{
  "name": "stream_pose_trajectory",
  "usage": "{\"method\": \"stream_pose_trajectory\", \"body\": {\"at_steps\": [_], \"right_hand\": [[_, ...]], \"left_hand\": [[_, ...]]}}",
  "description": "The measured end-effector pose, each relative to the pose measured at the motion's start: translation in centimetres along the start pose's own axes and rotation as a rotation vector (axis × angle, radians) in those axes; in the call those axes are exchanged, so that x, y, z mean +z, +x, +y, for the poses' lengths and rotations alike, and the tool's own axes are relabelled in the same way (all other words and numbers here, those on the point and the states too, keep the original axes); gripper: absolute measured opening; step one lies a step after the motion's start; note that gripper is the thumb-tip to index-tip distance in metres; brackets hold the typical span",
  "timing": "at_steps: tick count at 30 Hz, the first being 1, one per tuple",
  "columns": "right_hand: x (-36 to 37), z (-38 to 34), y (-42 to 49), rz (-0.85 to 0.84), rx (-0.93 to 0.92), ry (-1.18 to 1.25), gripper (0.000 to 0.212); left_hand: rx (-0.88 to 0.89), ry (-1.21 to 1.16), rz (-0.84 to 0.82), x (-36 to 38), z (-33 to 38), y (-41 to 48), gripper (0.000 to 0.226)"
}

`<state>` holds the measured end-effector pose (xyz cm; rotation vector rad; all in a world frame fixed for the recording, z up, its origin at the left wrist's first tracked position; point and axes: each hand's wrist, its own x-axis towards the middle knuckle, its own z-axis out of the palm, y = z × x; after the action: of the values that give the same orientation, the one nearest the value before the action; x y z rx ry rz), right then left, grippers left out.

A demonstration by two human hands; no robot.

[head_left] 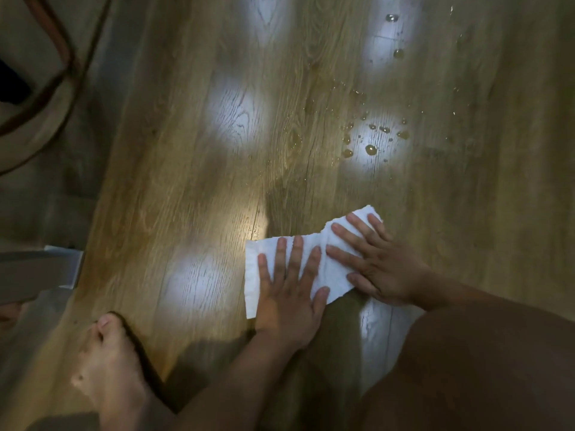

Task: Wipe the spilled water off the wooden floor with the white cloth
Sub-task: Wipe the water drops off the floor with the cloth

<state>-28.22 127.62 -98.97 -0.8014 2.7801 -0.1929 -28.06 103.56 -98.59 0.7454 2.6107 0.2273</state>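
Head view looks down on the wooden floor (193, 188), its planks running away from the person, with broad open boards ahead and to the right. Along the left the wood ends at a grey strip (62, 188); a curved brown tube (62, 57) crosses the upper left corner there, and a pale metal piece (40, 269) juts in at that edge lower down. A bent leg (485, 368) fills the lower right corner and closes off that side. A bare foot (109, 362) stands at the lower left, on the line where wood meets grey.

Between leg and foot, close to the person, the white cloth (252, 275) lies flat on the boards. Its long axis runs from lower left to upper right, with the torn far corner pointing up and right. The left hand (287, 293) presses down on its left half, fingers straight and spread. The right hand (382, 269) lies flat on the right half, fingers spread too, nothing clenched.

Water drops (370, 149) sit scattered ahead and to the right, well apart from the cloth, with bare boards between them; a few more lie farther off near the top edge.
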Motion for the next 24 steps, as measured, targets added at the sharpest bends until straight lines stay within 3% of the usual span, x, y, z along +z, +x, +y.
{"method": "stream_pose_trajectory", "body": {"at_steps": [24], "right_hand": [[-2.1, 3.7, 9.8, -0.038, 0.033, -0.022, 0.064]], "left_hand": [[0.034, 0.109, -0.080, -4.9, -5.5, 9.5, 0.075]]}}
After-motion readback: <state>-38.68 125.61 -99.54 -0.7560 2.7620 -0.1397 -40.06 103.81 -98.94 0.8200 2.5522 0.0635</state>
